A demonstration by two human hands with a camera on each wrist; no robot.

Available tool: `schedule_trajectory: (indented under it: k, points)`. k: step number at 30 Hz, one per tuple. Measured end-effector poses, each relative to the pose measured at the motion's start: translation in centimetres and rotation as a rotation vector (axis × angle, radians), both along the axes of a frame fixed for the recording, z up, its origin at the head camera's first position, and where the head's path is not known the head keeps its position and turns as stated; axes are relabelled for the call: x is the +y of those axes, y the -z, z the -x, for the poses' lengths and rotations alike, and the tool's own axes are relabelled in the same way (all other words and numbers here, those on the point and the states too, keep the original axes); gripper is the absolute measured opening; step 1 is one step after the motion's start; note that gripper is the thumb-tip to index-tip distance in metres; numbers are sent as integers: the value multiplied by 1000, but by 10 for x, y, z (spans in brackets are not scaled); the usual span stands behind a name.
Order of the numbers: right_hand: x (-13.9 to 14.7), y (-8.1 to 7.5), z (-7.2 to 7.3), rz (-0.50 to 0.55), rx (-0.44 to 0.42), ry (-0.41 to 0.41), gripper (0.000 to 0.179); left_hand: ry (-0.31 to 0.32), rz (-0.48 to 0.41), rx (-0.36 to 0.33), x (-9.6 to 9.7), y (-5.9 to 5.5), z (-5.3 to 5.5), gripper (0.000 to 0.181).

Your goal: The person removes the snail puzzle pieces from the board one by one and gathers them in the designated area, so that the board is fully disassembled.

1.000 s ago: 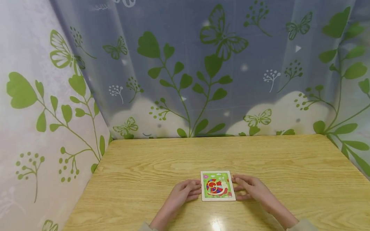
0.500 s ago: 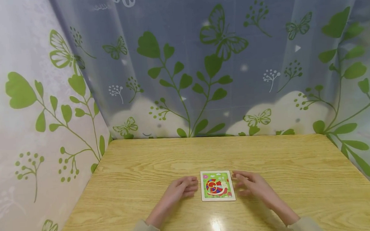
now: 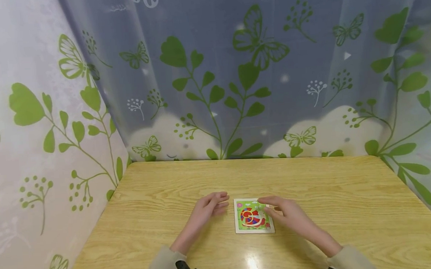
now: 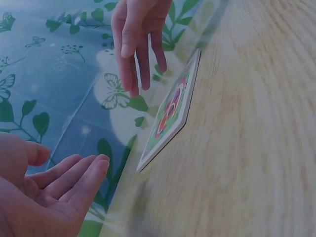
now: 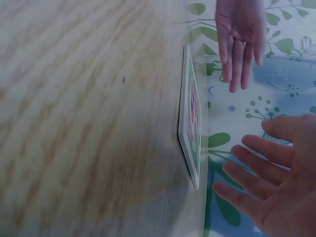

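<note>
A small square picture puzzle [image 3: 252, 226] lies flat on the wooden table [image 3: 166, 181], a snail on green inside a pale frame. To its left my left hand [image 3: 206, 210] hovers with fingers extended, apart from the frame. My right hand [image 3: 287, 212] is raised over the puzzle's upper right side, fingers spread and holding nothing. The left wrist view shows the puzzle [image 4: 170, 111] edge-on, with a gap between it and the left hand [image 4: 54, 197]. In the right wrist view, the right hand [image 5: 274, 173] is also apart from the puzzle [image 5: 190, 118].
A blue-grey curtain [image 3: 212, 69] with green leaves and butterflies hangs behind the table's far edge. Pale patterned cloth [image 3: 55, 139] stands along the left side, and similar cloth [image 3: 419, 119] along the right.
Both hands have left the puzzle's sides. The left has drawn away leftward and slightly forward; the right lifted off, then came inward over the puzzle's right side. The puzzle stays in place.
</note>
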State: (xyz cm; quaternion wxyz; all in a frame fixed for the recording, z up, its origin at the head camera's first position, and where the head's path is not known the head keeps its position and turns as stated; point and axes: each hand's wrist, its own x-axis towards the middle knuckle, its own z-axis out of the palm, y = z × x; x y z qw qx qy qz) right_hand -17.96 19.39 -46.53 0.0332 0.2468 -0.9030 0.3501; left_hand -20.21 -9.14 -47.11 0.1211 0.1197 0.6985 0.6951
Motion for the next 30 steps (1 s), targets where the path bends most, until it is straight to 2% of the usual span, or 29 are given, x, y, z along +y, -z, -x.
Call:
schedule_trajectory:
  k: [4,9,12,16,20,26,30]
  points:
    - [-6,1,-1,-162,102,-72,35,-8,37,48,4,-3,5,45]
    - [-12,-1,-3,-292,106,-159,41,-23,154,136,8,-8,9,42]
    - [-14,-1,-5,-332,100,-207,45,-28,243,196,11,-8,11,41]
    - [-15,1,-7,-371,139,-254,47,-14,317,229,14,-6,15,38]
    - [-14,3,-7,-388,168,-278,50,6,355,240,16,-5,16,38]
    - [-13,5,-6,-420,114,-285,51,15,401,256,20,-3,19,39]
    - [-13,9,-4,-467,123,-295,52,17,436,264,22,-3,20,38]
